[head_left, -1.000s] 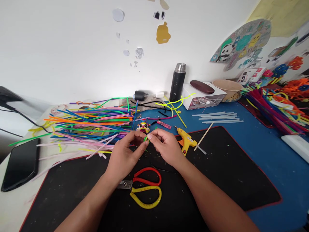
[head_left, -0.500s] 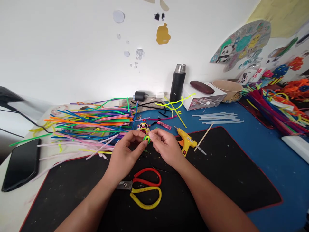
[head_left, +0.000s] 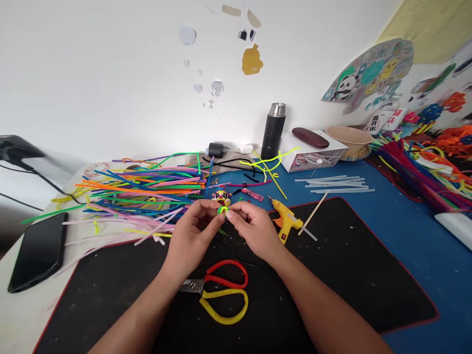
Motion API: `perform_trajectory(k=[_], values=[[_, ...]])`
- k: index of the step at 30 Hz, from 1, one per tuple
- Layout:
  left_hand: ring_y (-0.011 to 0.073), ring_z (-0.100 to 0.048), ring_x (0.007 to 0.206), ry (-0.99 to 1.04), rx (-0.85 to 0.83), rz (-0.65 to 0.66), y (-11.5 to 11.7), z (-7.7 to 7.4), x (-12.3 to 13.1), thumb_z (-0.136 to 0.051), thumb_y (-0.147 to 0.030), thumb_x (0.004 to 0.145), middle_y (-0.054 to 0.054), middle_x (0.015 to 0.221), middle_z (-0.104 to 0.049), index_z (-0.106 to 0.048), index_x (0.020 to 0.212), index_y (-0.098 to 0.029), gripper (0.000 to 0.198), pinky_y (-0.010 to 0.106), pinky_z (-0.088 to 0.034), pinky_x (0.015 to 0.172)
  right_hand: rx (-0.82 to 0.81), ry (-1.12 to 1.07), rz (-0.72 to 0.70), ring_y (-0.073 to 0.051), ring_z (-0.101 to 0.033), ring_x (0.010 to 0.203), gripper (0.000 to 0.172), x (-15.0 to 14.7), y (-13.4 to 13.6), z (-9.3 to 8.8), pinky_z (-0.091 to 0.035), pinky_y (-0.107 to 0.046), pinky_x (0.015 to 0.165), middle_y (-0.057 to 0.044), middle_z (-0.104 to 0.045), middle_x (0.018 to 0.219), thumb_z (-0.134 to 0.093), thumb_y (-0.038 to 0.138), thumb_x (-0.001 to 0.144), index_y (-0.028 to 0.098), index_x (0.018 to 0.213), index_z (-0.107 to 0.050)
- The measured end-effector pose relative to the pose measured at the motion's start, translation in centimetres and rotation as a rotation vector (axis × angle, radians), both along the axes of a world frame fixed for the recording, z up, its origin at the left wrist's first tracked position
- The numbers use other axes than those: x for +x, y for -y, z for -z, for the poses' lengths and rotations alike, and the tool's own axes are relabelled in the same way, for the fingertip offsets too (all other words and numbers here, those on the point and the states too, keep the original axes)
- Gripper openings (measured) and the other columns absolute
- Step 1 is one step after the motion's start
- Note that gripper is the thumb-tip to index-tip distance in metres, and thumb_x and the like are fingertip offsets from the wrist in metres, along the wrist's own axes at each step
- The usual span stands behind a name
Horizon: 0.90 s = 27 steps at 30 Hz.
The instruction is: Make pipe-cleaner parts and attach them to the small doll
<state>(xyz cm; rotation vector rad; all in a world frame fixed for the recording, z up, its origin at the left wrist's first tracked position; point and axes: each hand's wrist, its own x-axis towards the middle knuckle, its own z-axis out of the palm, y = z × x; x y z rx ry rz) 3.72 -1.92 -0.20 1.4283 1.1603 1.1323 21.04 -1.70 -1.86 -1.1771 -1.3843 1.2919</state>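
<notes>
A small green and yellow piece [head_left: 223, 210] is pinched between the fingertips of my left hand [head_left: 195, 231] and my right hand [head_left: 254, 226], above the black mat [head_left: 324, 275]. Both hands are closed on it, thumbs towards me. Just behind them stands a small colourful figure [head_left: 221, 195] with a pale face. Scissors [head_left: 224, 307] with one red and one yellow handle lie below my hands. To the right of my right hand is a yellow glue gun [head_left: 288, 220].
Coloured pipe cleaners [head_left: 147, 187] spread across the left, beside a black phone [head_left: 39, 251]. A black bottle [head_left: 273, 132], a white box [head_left: 309, 152] and a bowl [head_left: 350, 137] stand at the back. Glue sticks [head_left: 339, 184] and a wooden stick [head_left: 312, 214] lie right.
The view has shifted slightly, so things sit a little lower in it. My right fingertips have turned slightly around the green and yellow piece; both hands still hold it.
</notes>
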Motion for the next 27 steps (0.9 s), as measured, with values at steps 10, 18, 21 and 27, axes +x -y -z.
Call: perform_trajectory(k=[10,18,21,27], values=[[0.0189,-0.065,0.077,0.035,-0.045,-0.005,-0.6,-0.2,-0.7,-0.073,-0.055,0.093,0.004,0.087,-0.072,-0.074,0.099,-0.021,0.034,0.031,-0.054,0.076,0.012,0.002,0.023,-0.011,-0.04,0.055,0.028,0.3,-0.1,0.2,-0.031,-0.025,0.05,0.005,-0.049,0.064,-0.067,0.047,0.096,0.02,0.091,-0.07],[0.0146,-0.059,0.066,0.361,-0.366,0.107,-1.2,-0.3,-1.1,-0.089,-0.051,0.076,0.003,0.078,-0.067,-0.074,0.078,-0.018,0.036,0.027,-0.053,0.066,0.017,0.027,-0.007,-0.012,-0.042,0.057,0.025,0.3,0.0,0.0,-0.031,-0.025,0.05,0.004,-0.053,0.067,-0.066,0.044,0.096,0.02,0.094,-0.071],[0.0145,-0.059,0.066,0.424,-0.457,0.123,-1.2,-0.1,-1.1,-0.091,-0.047,0.075,0.003,0.075,-0.065,-0.076,0.082,-0.018,0.033,0.026,-0.054,0.065,0.017,0.028,-0.016,-0.012,-0.043,0.058,0.024,0.3,0.1,-0.2,-0.032,-0.025,0.051,0.004,-0.053,0.068,-0.066,0.044,0.096,0.02,0.093,-0.07],[0.0135,-0.057,0.065,0.438,-0.507,0.141,-1.3,0.0,-1.2,-0.09,-0.043,0.076,0.003,0.077,-0.063,-0.076,0.081,-0.017,0.03,0.025,-0.055,0.062,0.049,0.055,-0.036,-0.012,-0.044,0.059,0.025,0.3,0.3,-0.4,-0.035,-0.025,0.055,0.004,-0.053,0.068,-0.066,0.044,0.097,0.02,0.092,-0.07]])
